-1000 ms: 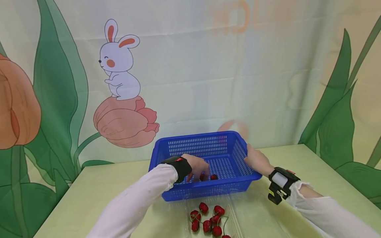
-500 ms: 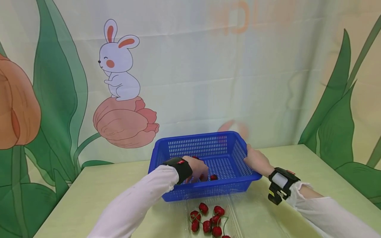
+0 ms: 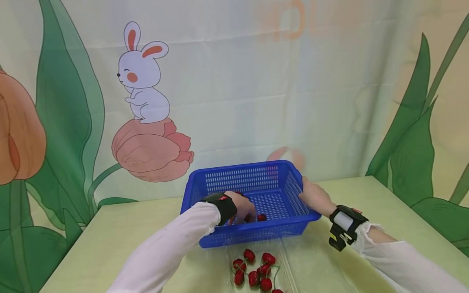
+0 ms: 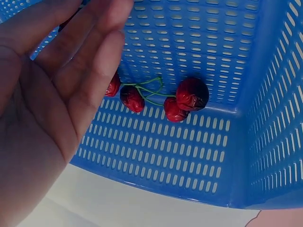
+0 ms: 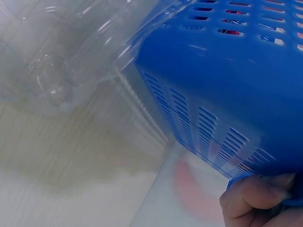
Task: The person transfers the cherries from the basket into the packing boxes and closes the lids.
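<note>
My left hand (image 3: 242, 206) reaches down inside the blue plastic basket (image 3: 258, 224). In the left wrist view its fingers (image 4: 97, 71) look extended and slightly bent, with a dark cherry partly visible behind them at upper left. Whether fingertips touch that cherry is hidden. Several red cherries (image 4: 176, 109) with green stems lie in the basket beside the hand, and another cherry (image 3: 261, 217) sits right of the fingers. At the basket's right end my right hand (image 3: 316, 198) grips the rim, thumb and fingers curled round it in the right wrist view.
Before the basket lies a clear plastic tray (image 3: 289, 272) with several stemmed red cherries (image 3: 253, 278). Its transparent plastic extends right over the pale yellow-green table (image 3: 121, 232). A curtain (image 3: 234, 101) printed with a rabbit and tulips hangs behind the basket.
My left hand has shifted slightly within the basket, uncovering a cherry behind it. The cherry near its fingertips was briefly hidden and shows again. My right hand keeps its grip on the rim.
</note>
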### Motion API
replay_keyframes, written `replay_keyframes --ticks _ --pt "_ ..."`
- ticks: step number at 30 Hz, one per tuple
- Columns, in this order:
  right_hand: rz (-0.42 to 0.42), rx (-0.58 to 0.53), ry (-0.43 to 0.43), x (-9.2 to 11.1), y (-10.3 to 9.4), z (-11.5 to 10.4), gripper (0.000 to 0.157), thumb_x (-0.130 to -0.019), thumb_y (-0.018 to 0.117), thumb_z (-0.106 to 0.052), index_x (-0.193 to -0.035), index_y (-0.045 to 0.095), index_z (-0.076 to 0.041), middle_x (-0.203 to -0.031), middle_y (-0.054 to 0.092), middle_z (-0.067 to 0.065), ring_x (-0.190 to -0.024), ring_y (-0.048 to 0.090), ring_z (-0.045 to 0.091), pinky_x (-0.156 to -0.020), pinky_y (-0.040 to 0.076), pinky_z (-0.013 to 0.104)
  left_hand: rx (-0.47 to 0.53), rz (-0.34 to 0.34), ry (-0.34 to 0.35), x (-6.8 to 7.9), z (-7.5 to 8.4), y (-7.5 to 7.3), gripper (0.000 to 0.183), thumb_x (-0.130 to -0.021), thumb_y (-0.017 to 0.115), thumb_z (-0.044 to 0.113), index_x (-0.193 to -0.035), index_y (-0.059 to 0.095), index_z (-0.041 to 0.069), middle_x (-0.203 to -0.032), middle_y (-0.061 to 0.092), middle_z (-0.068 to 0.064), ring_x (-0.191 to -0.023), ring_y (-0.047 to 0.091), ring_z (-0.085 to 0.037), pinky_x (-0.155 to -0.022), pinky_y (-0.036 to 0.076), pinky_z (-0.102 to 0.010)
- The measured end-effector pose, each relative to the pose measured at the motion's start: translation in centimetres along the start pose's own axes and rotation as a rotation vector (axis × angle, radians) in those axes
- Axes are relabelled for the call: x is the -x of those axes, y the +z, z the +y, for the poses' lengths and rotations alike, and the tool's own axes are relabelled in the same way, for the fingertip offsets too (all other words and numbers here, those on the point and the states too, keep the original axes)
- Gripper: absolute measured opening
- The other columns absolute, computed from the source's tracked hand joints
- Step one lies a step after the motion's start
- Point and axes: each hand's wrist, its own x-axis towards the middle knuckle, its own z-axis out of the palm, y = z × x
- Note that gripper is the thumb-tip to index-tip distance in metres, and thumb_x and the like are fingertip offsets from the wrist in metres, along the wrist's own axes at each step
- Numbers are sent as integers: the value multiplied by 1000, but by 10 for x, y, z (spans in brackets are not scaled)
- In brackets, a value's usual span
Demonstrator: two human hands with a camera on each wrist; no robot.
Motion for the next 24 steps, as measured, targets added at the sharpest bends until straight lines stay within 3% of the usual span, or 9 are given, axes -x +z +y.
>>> replay_keyframes --ticks 3,6,12,15,18,21,24 --pt "-10 1 12 0 0 0 51 -86 49 -1 -130 27 13 -95 56 30 -65 59 27 -49 48 37 10 16 -11 2 1 1 36 -85 57 0 -110 61 26 -99 57 8 -63 61 -17 -50 46 -27" --pt "-12 0 20 0 0 0 53 -85 49 -1 -131 25 13 -96 56 30 -65 59 27 -49 48 38 -2 22 5 2 2 2 23 -86 55 -1 -92 60 21 -85 54 6 -59 58 -16 -46 40 -24" --pt "-5 10 6 -1 0 1 54 -85 49 -1 -131 25 13 -94 57 29 -64 58 26 -49 47 38 -24 28 17 -2 1 4 30 -84 54 -3 -67 46 21 -64 46 4 -50 52 -15 -42 29 -25" --pt "2 8 -5 -1 1 2 54 -84 49 -1 -131 26 13 -94 57 29 -64 58 26 -49 47 38 -105 37 41 -5 0 7 38 -83 52 -4 -59 33 19 -53 33 3 -40 33 -12 -43 20 -28" --pt "9 0 -12 -2 2 3 54 -83 48 -1 -130 27 13 -94 57 29 -63 58 26 -48 47 38 -191 50 44 -8 -2 10 41 -82 50 -3 -59 22 18 -52 20 3 -44 13 -13 -45 14 -31" --pt "12 -5 -15 -1 2 3 54 -83 48 -1 -130 26 13 -94 57 29 -64 59 27 -48 47 38 -183 35 -3 -11 -3 11 35 -86 53 2 -60 36 17 -55 27 4 -41 19 -11 -43 19 -27" --pt "13 -11 -17 -1 2 3 54 -83 48 -1 -130 26 13 -94 57 29 -64 59 27 -48 47 38 -176 19 -65 -13 -3 12 14 -90 56 13 -77 55 18 -64 44 4 -44 39 -11 -44 32 -24"
